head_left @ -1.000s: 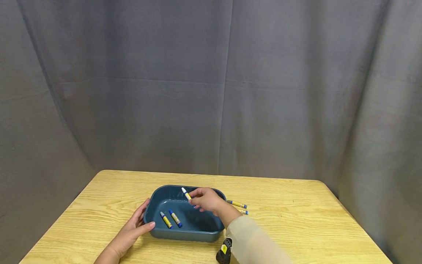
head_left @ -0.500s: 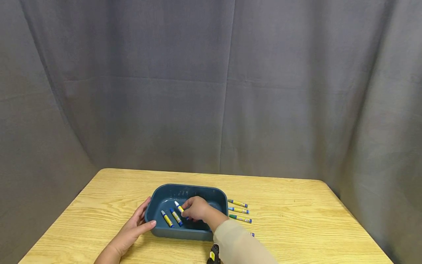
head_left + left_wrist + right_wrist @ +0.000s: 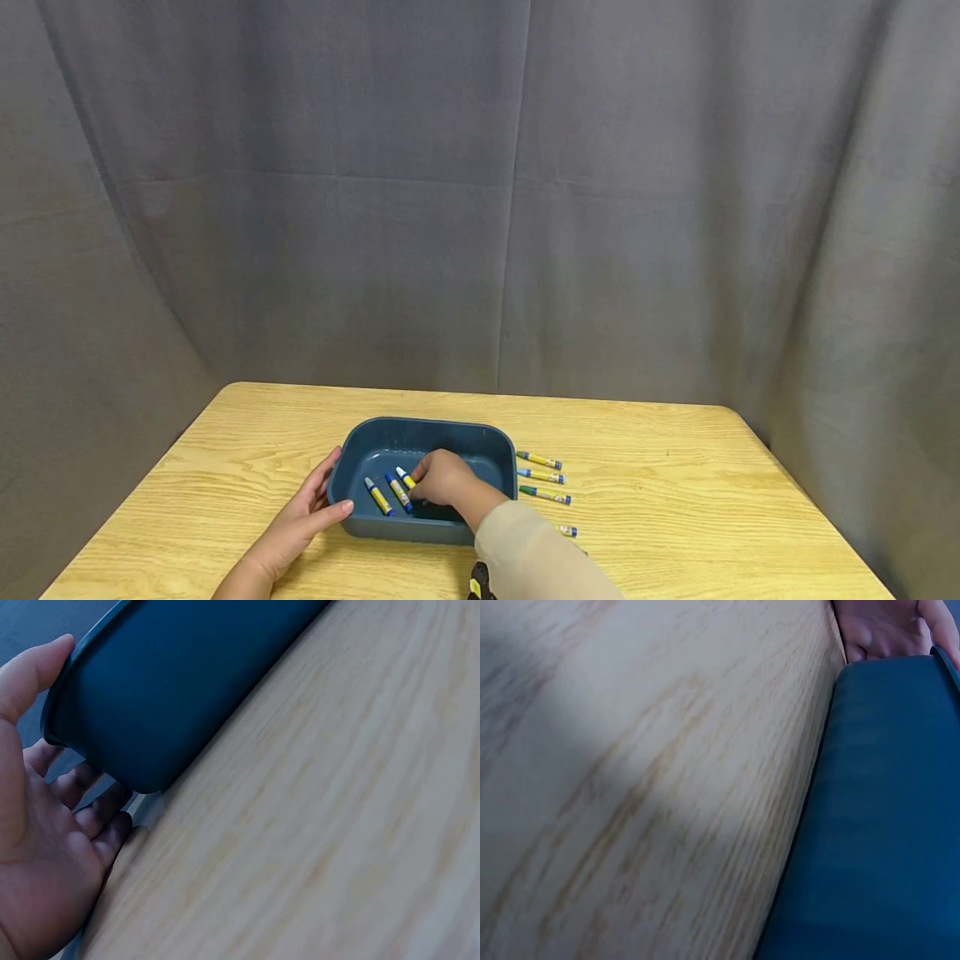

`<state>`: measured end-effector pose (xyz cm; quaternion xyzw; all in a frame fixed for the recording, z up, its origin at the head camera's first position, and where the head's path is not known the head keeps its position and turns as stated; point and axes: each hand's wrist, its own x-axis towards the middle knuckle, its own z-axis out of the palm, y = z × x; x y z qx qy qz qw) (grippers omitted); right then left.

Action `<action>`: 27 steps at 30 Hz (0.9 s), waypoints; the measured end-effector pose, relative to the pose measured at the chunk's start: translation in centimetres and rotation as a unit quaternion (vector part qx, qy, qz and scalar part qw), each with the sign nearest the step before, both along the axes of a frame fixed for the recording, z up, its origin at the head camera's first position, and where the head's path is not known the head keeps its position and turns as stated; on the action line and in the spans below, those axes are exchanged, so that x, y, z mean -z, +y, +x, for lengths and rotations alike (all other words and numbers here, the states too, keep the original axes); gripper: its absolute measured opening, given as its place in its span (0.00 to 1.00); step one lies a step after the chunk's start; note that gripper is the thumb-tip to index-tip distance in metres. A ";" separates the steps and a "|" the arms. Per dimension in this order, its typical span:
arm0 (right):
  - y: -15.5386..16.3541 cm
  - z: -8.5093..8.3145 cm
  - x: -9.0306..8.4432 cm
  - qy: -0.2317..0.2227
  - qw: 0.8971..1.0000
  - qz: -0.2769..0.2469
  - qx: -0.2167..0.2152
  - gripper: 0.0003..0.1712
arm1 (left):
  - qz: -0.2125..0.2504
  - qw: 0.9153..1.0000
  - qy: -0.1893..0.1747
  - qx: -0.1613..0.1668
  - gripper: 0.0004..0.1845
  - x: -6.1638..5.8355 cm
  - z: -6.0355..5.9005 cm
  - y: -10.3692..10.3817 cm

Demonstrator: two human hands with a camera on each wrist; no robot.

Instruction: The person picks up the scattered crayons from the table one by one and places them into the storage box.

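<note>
A dark blue plastic basin (image 3: 360,527) sits on the table. My left hand (image 3: 302,521) holds its left front corner, thumb at the rim and fingers along the outer side; the left wrist view shows the thumb (image 3: 45,664) on the edge. Inside lie a grey-tipped crayon (image 3: 379,497) and a blue crayon (image 3: 400,492), side by side at a slant. My right hand (image 3: 444,479) reaches down into the basin and pinches a white-tipped crayon (image 3: 406,477) beside them. Its lower end is hidden behind the fingers.
Right of the basin several crayons lie in a rough column: an olive one (image 3: 540,460), a light blue one (image 3: 542,476), a green one (image 3: 545,495) and another (image 3: 567,531) partly behind the sleeve (image 3: 540,550). A grey curtain (image 3: 495,208) hangs behind the wooden table (image 3: 660,500).
My right hand has lowered the white-tipped crayon to the basin floor, moving left beside the other two. The forearm shifted left, uncovering more crayons at the right. My left hand has stayed put.
</note>
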<state>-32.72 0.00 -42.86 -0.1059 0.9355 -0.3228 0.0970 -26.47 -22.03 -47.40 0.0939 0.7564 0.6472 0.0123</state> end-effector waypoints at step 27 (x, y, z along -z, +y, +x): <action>7.1 0.3 -4.2 0.000 0.980 -0.163 -0.112 0.18 | 0.005 1.000 -0.006 0.000 0.43 0.2 -0.2 -0.2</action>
